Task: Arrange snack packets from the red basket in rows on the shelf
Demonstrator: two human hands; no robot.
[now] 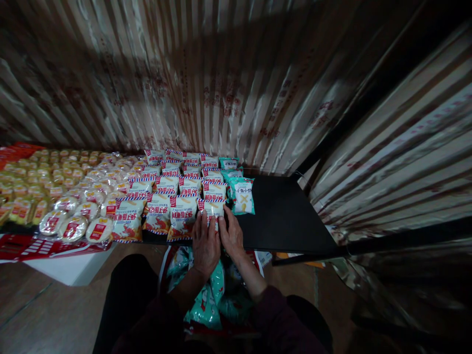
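My left hand (205, 248) lies over the lower front of a white snack bag (211, 207) with red print and a striped edge. Its fingers are stretched out flat on the bag. Along that bag's right edge rests my right hand (232, 235), fingers extended and a little apart. Matching snack bags (183, 216) stand in overlapping rows to the left and behind. To the right of these rows is a short column of green and white snack bags (243, 196). The bottom of the bag under my hands is hidden.
The goods stand on a black shelf (287, 211). Further left are round white wrapped cakes (99, 230) and yellow wrapped pieces (24, 209). Below my hands, between my knees, sits an open container of green bags (206, 302). Striped sheeting (228, 88) hangs behind; a dark frame bar (405, 238) is at right.
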